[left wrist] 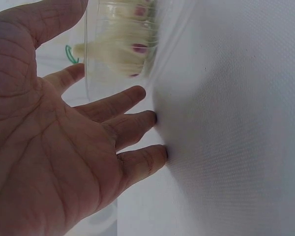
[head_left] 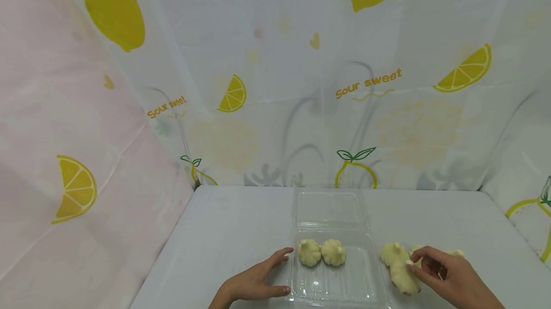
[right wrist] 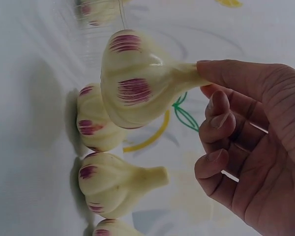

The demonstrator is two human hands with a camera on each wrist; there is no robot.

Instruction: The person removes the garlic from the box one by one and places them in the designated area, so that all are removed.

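Note:
My right hand [head_left: 452, 273] pinches a garlic bulb [right wrist: 132, 81] by its stem between thumb and forefinger. Cream with purple streaks, this bulb hangs tilted above the table, right of a clear plastic clamshell box [head_left: 361, 275]. Two more bulbs, a left one [head_left: 309, 252] and a right one [head_left: 333, 252], sit side by side at the back left inside the box. Beside the box's left wall, my left hand [head_left: 254, 280] holds nothing, its fingers spread and its thumb and forefinger close to the rim.
Several other garlic bulbs [right wrist: 113, 184] stand in a row on the white table [head_left: 241, 223], partly hidden behind my right hand in the head view. The box's lid [head_left: 329, 206] lies folded back. A lemon-print cloth [head_left: 275, 146] rises behind the table and along its sides.

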